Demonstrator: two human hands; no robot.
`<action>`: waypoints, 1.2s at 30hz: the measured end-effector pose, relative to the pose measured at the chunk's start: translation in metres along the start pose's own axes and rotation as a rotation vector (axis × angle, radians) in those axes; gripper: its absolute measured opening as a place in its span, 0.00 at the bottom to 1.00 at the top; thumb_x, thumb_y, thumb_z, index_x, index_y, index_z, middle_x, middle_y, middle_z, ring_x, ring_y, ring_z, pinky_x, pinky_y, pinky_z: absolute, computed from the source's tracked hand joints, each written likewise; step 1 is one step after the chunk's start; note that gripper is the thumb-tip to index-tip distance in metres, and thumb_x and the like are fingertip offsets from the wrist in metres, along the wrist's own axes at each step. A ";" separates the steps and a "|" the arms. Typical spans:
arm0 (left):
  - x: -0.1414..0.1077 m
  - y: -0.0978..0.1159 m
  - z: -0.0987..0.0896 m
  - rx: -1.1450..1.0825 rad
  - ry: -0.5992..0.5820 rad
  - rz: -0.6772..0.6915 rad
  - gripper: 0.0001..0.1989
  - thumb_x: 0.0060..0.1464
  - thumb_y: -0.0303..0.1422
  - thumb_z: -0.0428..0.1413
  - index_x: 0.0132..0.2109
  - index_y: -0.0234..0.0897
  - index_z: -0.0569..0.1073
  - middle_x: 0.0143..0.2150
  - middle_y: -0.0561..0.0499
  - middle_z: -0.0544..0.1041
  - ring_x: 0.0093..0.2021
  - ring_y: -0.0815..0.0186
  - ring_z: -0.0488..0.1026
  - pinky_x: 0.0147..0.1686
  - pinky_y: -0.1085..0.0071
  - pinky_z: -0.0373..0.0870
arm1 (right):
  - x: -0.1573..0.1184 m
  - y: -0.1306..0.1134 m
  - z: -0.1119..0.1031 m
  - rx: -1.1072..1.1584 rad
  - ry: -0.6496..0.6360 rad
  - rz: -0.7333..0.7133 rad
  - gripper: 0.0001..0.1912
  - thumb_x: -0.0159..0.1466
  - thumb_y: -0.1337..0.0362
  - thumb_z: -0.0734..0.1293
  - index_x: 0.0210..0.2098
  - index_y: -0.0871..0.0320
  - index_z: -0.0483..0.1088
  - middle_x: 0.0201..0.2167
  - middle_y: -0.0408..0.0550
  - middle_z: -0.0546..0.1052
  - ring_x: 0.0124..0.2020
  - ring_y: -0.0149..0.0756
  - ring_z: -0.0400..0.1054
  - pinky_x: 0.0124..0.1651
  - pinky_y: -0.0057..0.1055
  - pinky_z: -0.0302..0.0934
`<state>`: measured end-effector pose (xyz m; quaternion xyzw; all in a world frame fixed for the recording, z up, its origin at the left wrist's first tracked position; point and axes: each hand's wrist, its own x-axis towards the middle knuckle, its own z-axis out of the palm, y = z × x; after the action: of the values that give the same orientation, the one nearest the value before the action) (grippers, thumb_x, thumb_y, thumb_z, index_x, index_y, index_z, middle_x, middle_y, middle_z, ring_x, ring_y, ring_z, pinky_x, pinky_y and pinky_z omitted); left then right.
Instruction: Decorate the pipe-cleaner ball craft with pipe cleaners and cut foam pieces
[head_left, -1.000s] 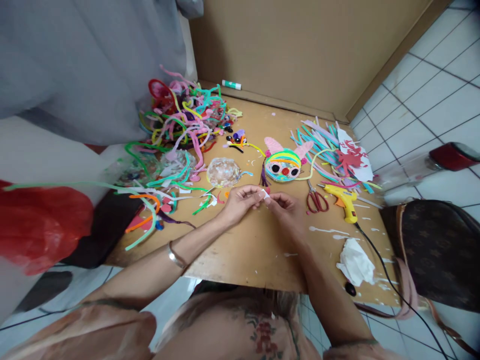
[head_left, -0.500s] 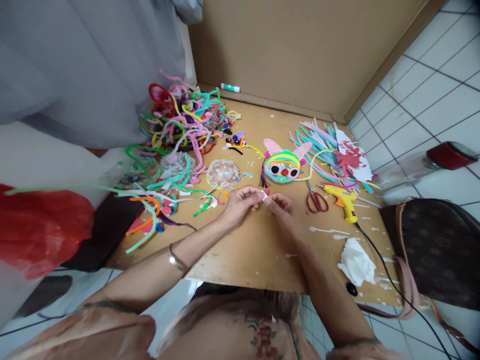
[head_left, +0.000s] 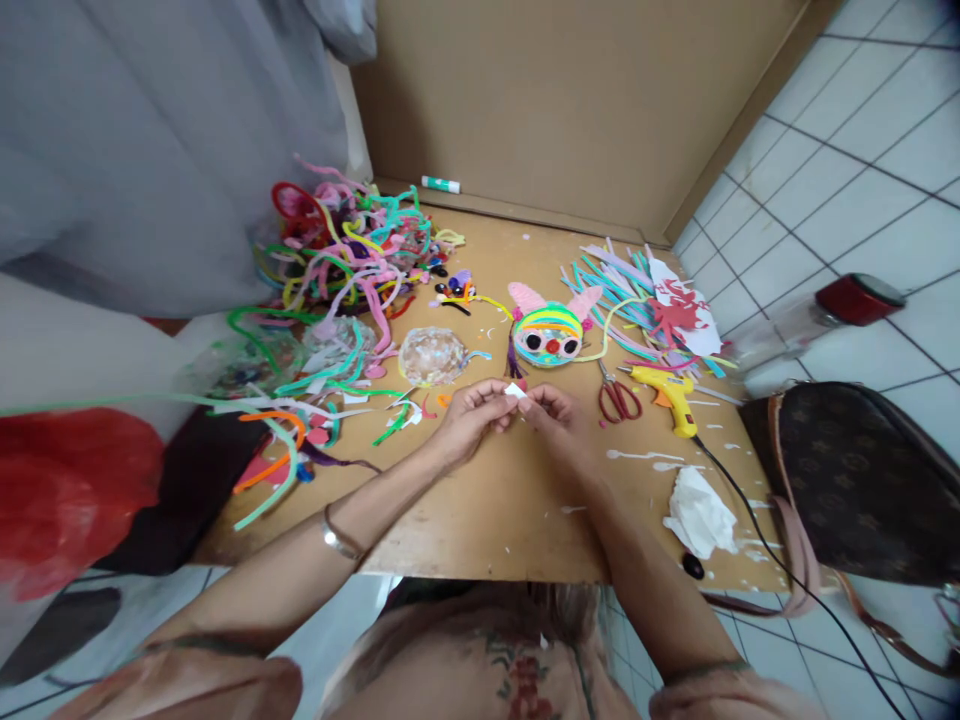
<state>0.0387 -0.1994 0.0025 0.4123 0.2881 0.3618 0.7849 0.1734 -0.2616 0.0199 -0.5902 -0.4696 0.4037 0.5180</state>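
Between my fingertips is a small white piece [head_left: 515, 391], flat like paper, with a bit of red showing behind it. My left hand [head_left: 474, 420] pinches it from the left. From the right, my right hand [head_left: 553, 415] pinches its other edge, the fingers partly hidden behind the thumb. Just beyond my hands lies a round animal face [head_left: 550, 345] with pink ears, black eyes, a red nose and bands of coloured pipe cleaner. A clear round disc [head_left: 433, 356] sits to its left. Red-handled scissors [head_left: 619, 398] rest to the right of my hands.
A yellow glue gun [head_left: 675, 398] with a black cord lies at the right, near a crumpled tissue [head_left: 700, 512]. Tangled pipe cleaners [head_left: 352, 250] heap up at the back left; straighter ones [head_left: 611, 300] lie back right. A glue stick [head_left: 440, 185] lies by the cardboard. A brown bag [head_left: 862, 480] stands right.
The white piece has turned between my fingers and shows more of its face. Both hands stay pinched on it. The whole view has shifted slightly, moving the table things left.
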 end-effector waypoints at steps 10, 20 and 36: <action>-0.002 0.001 0.003 0.041 0.040 -0.016 0.16 0.39 0.38 0.68 0.32 0.33 0.73 0.28 0.52 0.78 0.23 0.74 0.69 0.23 0.77 0.64 | 0.006 -0.006 -0.034 -0.569 0.246 -0.178 0.16 0.66 0.55 0.61 0.29 0.58 0.71 0.26 0.46 0.74 0.29 0.34 0.65 0.34 0.31 0.57; -0.001 0.000 0.001 0.077 0.022 0.000 0.18 0.40 0.40 0.68 0.32 0.33 0.73 0.30 0.50 0.80 0.22 0.75 0.69 0.23 0.77 0.65 | 0.014 -0.002 -0.066 -1.410 0.432 0.416 0.17 0.68 0.68 0.56 0.48 0.72 0.70 0.44 0.72 0.76 0.45 0.53 0.72 0.40 0.38 0.62; 0.005 0.004 -0.004 0.035 0.046 0.079 0.15 0.41 0.38 0.66 0.31 0.33 0.71 0.29 0.50 0.80 0.22 0.74 0.70 0.23 0.77 0.66 | 0.018 -0.003 -0.082 -0.306 0.815 0.007 0.25 0.49 0.64 0.68 0.47 0.60 0.72 0.23 0.39 0.70 0.24 0.31 0.64 0.32 0.30 0.61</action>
<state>0.0373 -0.1918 0.0025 0.4284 0.2958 0.3967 0.7561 0.2557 -0.2631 0.0341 -0.7729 -0.2789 0.0653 0.5662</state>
